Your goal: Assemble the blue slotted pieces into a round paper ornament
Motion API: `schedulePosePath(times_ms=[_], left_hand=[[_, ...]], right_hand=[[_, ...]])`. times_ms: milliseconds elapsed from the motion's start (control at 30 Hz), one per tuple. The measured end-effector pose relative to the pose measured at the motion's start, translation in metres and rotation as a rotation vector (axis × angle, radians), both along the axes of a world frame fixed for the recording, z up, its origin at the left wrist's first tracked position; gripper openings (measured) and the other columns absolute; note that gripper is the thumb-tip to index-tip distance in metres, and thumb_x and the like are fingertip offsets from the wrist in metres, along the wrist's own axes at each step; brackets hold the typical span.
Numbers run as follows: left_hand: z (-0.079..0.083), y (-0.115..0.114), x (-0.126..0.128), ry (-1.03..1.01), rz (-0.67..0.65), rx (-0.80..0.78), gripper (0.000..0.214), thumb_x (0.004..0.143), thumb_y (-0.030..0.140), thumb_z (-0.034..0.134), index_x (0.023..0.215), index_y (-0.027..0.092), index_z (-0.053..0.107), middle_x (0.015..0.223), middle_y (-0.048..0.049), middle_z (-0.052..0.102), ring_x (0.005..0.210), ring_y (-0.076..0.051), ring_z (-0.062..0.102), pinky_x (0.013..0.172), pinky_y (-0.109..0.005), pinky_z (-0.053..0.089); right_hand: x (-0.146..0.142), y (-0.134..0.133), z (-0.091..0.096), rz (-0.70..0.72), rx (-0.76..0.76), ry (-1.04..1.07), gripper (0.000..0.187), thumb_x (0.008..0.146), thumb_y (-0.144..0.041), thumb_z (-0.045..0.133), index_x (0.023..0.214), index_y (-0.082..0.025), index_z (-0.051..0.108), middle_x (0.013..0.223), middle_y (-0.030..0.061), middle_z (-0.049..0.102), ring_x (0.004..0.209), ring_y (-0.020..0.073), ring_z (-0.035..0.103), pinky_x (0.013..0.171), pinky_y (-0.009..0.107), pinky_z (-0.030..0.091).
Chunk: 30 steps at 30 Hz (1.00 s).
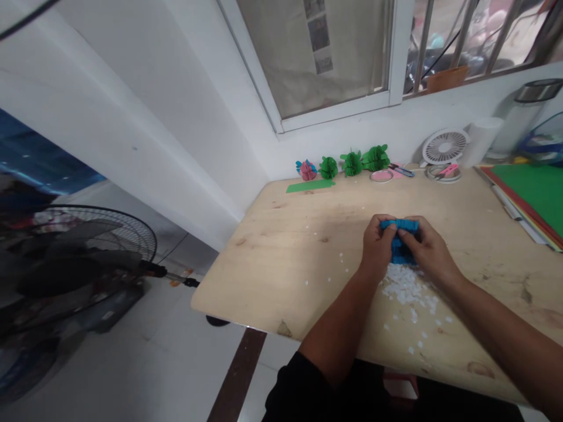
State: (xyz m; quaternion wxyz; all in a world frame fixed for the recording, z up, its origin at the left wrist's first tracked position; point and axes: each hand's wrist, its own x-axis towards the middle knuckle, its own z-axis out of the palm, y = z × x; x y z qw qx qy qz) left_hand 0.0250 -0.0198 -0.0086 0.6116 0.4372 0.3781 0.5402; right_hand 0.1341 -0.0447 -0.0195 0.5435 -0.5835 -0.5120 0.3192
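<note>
A blue piece of pleated, folded paper (pixel 401 225) is held just over the wooden table, with more blue folds showing below its upper edge. My left hand (pixel 373 241) grips its left side, thumb pressed on the front. On the other side my right hand (pixel 430 245) pinches it, its thumb close to the left one. The fingers behind the paper are hidden. Right below both hands lies a loose heap of small white paper bits (pixel 407 288), some scattered toward the table's front edge.
Along the wall stand several green folded-paper figures (pixel 352 163) and a pink and blue one (pixel 307 169), behind a green paper strip (pixel 310 186). A small white fan (pixel 445 146), pink-handled scissors (pixel 448 171) and a coloured paper stack (pixel 534 196) occupy the right. A floor fan (pixel 88 258) stands left.
</note>
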Motion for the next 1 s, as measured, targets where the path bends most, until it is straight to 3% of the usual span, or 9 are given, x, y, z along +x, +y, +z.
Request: schedulePosePath(times_ms=[200,433,633,1000], left_hand=[[0.005,-0.002,-0.001,-0.018,0.011,-0.037,0.003,0.081,0.017,0.06,0.081,0.02,0.06,0.078,0.0023,0.059,0.077,-0.011,0.054,0.079,-0.024,0.047],[0.003,0.001,-0.001,-0.091,0.02,-0.08,0.008,0.079,0.022,0.066,0.085,0.02,0.062,0.082,0.0006,0.064,0.079,-0.012,0.059,0.077,-0.024,0.047],[0.003,0.0,-0.002,-0.105,0.008,-0.079,0.007,0.08,0.022,0.066,0.086,0.02,0.063,0.082,0.0,0.066,0.086,-0.014,0.063,0.08,-0.025,0.05],[-0.002,0.001,0.0,-0.128,-0.05,-0.019,0.009,0.081,0.023,0.068,0.089,0.021,0.064,0.082,0.0008,0.063,0.084,-0.012,0.059,0.086,-0.025,0.048]], right_hand=[[0.0,0.0,-0.002,-0.041,-0.01,-0.039,0.028,0.08,-0.049,0.063,0.093,-0.025,0.057,0.074,-0.0012,0.058,0.067,0.0174,0.053,0.062,0.031,0.044],[-0.002,-0.001,0.001,-0.007,0.017,-0.076,0.024,0.084,-0.047,0.059,0.094,-0.025,0.057,0.079,0.0008,0.062,0.072,0.0193,0.056,0.065,0.032,0.047],[-0.003,-0.005,0.005,0.013,0.011,-0.28,0.029,0.086,-0.044,0.054,0.106,-0.026,0.06,0.095,0.0056,0.07,0.084,0.0248,0.063,0.073,0.036,0.047],[-0.004,-0.008,0.008,-0.105,-0.001,-0.558,0.035,0.089,-0.046,0.043,0.112,-0.025,0.06,0.09,0.0087,0.072,0.073,0.0263,0.064,0.064,0.034,0.042]])
